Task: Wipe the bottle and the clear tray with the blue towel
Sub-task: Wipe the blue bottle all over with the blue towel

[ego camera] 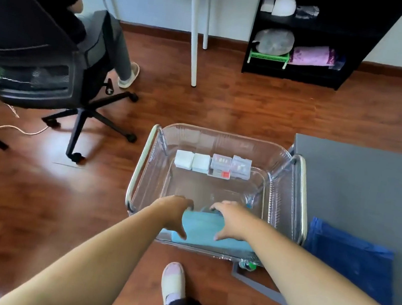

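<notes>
Slipper (173, 281): pale, on the wood floor (30, 191) just short of the tray's near edge.

Left hand (176, 213): over the near edge of the clear tray (225, 140), fingers curled onto the far left edge of the blue towel (202, 227), thumb spread along its left side.

Right hand (230, 220): just beside the left, fingers bent over the towel's far right edge, thumb reaching back along the cloth. Both hands grasp the towel.

Blue towel: light blue, folded, lying along the tray's near edge, between and under the two hands.

Clear tray: see-through, ribbed walls, held in a frame with two metal handles (302, 194), left and right.

Bottle (250, 199): clear and hard to make out, apparently lying at the tray's right side, just beyond the right hand.

Small boxes (212, 164): four in a row across the tray's far part, two white at left, two clear at right.

Dark blue cloth (351, 260): on a grey surface (373, 185), beside the tray's right edge.

Office chair (49, 70): black, far left, a seated person partly in view.

Black shelf (305, 34): far right, against the wall, holding assorted items.
</notes>
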